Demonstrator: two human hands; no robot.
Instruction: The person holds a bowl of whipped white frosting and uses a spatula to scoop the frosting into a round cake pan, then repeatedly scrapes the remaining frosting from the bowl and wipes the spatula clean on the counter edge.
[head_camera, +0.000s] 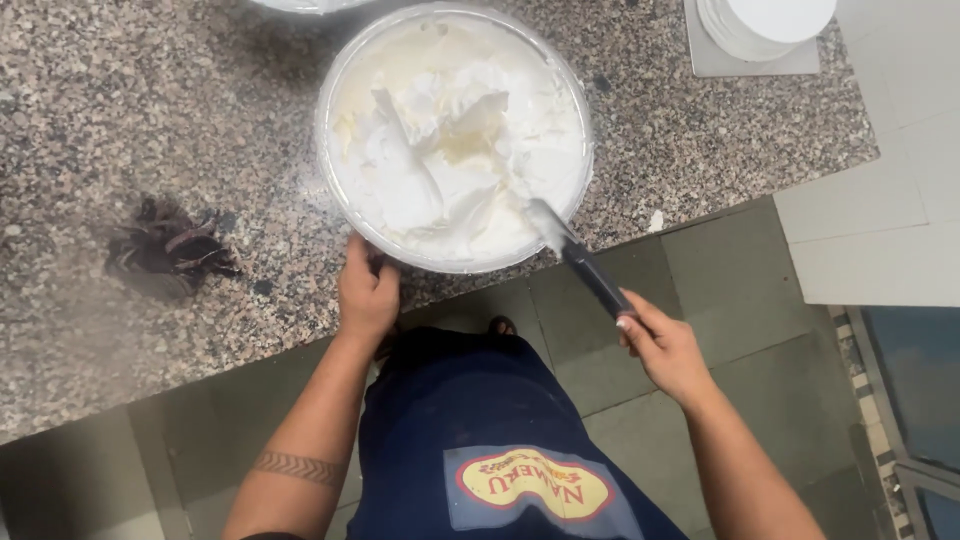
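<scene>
Where the granite counter (120, 110) meets its front edge stands a large round bowl (345, 190), metal rim, filled nearly to the top with white cream (450, 130) in rough peaks and folds.

Left hand (367, 292): at the bowl's near rim, fingers curled against the wall and underside, gripping it. Thumb side towards the rim; a dark band marks the forearm further down.

Right hand (662, 345): closed around the dark handle of a spatula (575, 255). The hand sits off the counter, over the floor, just to the right of the bowl. The flat blade, coated in white, rises at a slant from the handle and its tip enters the cream at the bowl's near right rim.

Counter, left: a small dark clump (165, 255) of thin curled pieces, well apart from the bowl.

Counter, far right corner: a stack of white plates (765, 25) on a grey square board (710, 60), partly cut off by the frame.

Far edge: part of another pale vessel, too little in view to tell its kind.

Below: dark blue apron (450, 420) with a coloured patch, grey floor tiles (730, 290), and a white surface (880, 200) at right.
</scene>
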